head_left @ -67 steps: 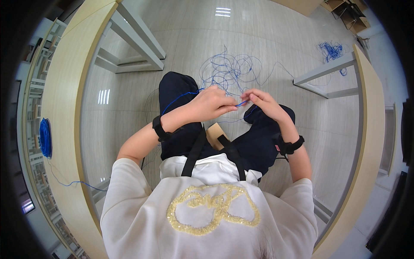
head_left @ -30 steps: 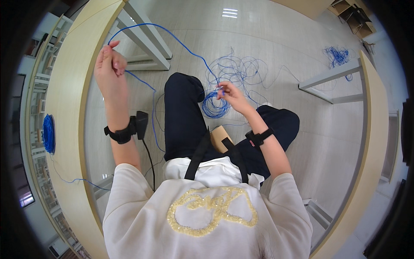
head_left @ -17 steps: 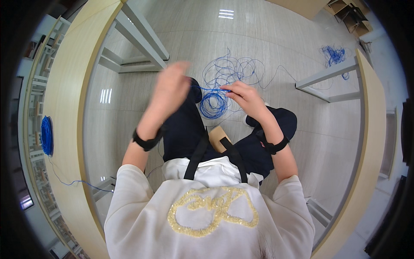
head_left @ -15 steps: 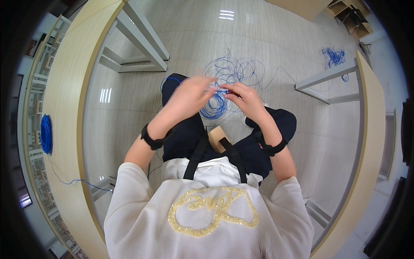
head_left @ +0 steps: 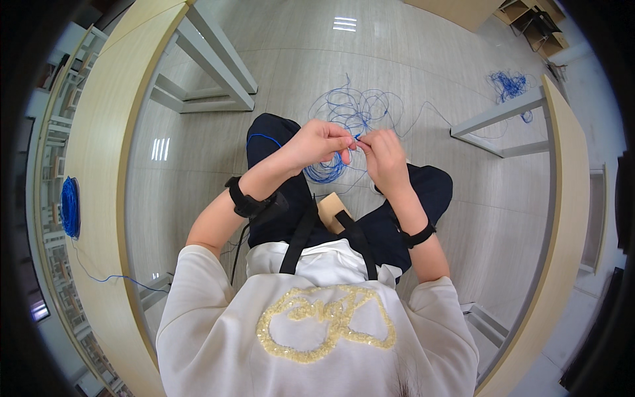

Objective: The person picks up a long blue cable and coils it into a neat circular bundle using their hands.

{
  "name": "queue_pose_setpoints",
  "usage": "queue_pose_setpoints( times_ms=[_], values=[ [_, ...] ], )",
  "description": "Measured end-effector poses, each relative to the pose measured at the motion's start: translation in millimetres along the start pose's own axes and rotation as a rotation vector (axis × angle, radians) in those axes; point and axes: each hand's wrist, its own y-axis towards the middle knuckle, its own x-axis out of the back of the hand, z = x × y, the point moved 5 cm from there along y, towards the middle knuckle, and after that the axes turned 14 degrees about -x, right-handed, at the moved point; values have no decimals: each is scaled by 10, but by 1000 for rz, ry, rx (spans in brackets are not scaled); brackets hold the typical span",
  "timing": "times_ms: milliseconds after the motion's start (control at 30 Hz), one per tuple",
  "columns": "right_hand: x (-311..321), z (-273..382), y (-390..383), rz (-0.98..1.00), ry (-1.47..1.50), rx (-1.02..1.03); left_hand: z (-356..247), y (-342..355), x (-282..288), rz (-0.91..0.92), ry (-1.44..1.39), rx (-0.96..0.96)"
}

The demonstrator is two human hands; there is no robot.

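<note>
My left hand (head_left: 321, 144) and my right hand (head_left: 385, 159) meet above my lap, fingertips pinched on a blue cable (head_left: 263, 135); the held part is mostly covered by my fingers. Below them, a loose coil of blue cable (head_left: 323, 173) rests on the floor between my dark-trousered legs, partly hidden by my left hand. Just beyond, thin blue strands (head_left: 357, 102) spread in tangled loops. A small tan cardboard-coloured piece (head_left: 329, 206) is between my thighs, behind black straps.
A wooden table (head_left: 96, 152) runs along my left, carrying a wound blue cable bundle (head_left: 69, 206). Another wooden table (head_left: 567, 185) stands at my right on grey metal legs (head_left: 499, 112). A second blue tangle (head_left: 509, 86) lies beyond it; shelving (head_left: 532, 26) is at upper right.
About a second ago my left hand was raised at upper left with an arc of cable. It has since swung right and down to join my right hand.
</note>
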Motion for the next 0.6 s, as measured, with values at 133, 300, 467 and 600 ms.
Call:
queue_pose_setpoints(
  times_ms=[133,300,467,600],
  values=[
    [16,58,-49,-80,11,-22,44,-24,-65,-60,-17,-113],
    [47,142,-59,-152,-20,-56,-25,-51,-97,-274,454,-459],
    [62,151,-79,-147,73,-216,-120,-97,-138,-373,896,-947],
    [-37,-34,-162,181,712,-745,-182,-160,-202,-296,1339,-1141]
  ],
)
